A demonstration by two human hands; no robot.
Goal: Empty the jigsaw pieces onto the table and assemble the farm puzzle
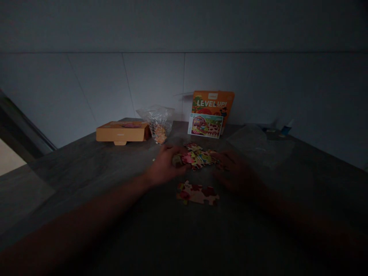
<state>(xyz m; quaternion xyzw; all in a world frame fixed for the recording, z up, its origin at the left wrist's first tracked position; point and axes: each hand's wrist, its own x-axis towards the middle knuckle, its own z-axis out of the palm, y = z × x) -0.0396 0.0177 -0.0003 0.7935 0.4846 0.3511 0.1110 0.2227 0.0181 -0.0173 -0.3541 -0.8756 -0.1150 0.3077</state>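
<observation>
The scene is dim. A colourful cluster of joined puzzle pieces [198, 156] lies on the dark table [86, 180]. My left hand [164, 165] rests at the cluster's left edge, fingers curled against the pieces. On the cluster's right edge sits my right hand [234, 170], blurred and dark, fingers reaching onto the pieces. A smaller joined strip of puzzle pieces [197, 193] lies nearer to me, between my two hands and untouched.
An orange "LEVEL UP!" puzzle box lid [212, 104] leans on the tiled wall with a reference picture card [205, 125] before it. At the back left are an orange box tray [122, 132] and a clear bag of pieces [157, 123]. Small items [284, 129] sit back right.
</observation>
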